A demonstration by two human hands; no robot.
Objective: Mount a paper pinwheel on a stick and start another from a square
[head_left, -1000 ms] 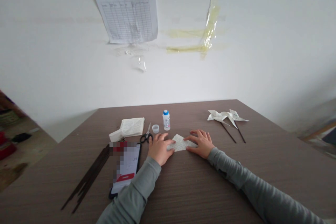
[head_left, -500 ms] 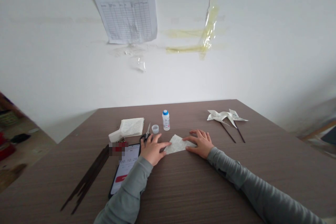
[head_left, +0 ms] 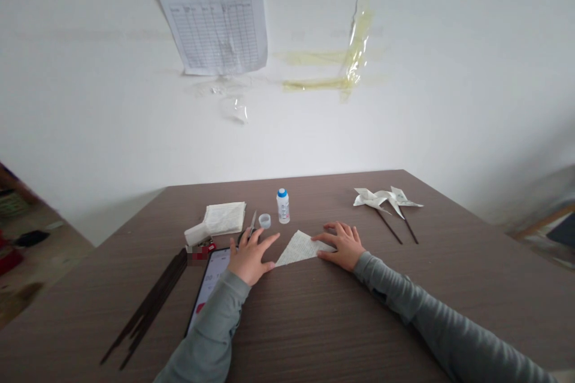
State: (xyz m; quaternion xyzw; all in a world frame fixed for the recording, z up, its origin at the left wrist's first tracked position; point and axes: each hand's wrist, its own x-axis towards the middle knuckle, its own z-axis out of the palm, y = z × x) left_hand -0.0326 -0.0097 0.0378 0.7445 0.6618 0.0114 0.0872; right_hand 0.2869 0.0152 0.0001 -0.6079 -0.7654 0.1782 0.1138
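A folded triangle of printed paper (head_left: 298,248) lies flat on the table between my hands, its peak pointing away from me. My left hand (head_left: 251,257) is open with fingers spread, its thumb tip at the paper's left corner. On the right side of the paper rests my right hand (head_left: 341,245), fingers spread and thumb along the lower edge. Beyond the paper stands a white glue bottle (head_left: 283,208) with a blue top. Its loose clear cap (head_left: 265,221) sits to the left, beside scissors (head_left: 252,224) partly hidden behind my left hand.
Two paper pinwheels (head_left: 369,198) on dark sticks lie at the back right. A stack of paper (head_left: 225,218) is at the back left. Nearer are a phone (head_left: 209,287), partly under my left forearm, and a bundle of dark sticks (head_left: 148,302). A wall (head_left: 287,137) rises behind.
My left hand has slid left off the paper's face towards its corner, uncovering more of the triangle. My right hand and the paper have stayed in place.
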